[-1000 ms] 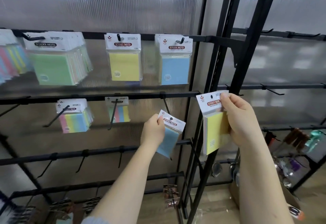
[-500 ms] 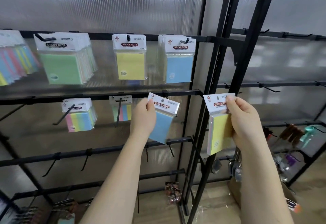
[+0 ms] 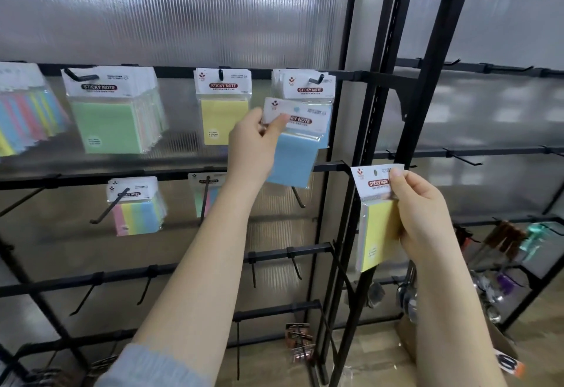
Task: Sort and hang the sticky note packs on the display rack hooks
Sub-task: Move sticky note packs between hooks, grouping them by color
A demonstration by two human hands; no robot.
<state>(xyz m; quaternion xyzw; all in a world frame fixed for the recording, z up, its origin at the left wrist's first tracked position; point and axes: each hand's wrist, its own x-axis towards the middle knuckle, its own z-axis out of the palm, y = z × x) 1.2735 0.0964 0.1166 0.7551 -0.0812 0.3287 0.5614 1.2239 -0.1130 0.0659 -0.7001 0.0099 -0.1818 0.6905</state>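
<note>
Raised blue pack (image 3: 293, 154), header pinched between fingers (image 3: 276, 121).

A left hand (image 3: 254, 145) pinches the white header card of a blue sticky note pack (image 3: 294, 154), tilted, in front of the hanging blue sticky note packs (image 3: 308, 87) on the top-rail black metal hook (image 3: 316, 79). The right hand (image 3: 422, 215) grips a yellow sticky note pack (image 3: 377, 231) by its header, lower, beside the black metal rack upright (image 3: 427, 81). Along the top rail hang a yellow pack (image 3: 224, 112), a thick bunch of green packs (image 3: 110, 118) and striped multicolour packs (image 3: 24, 118). The second rail carries pastel rainbow packs (image 3: 135, 206).
</note>
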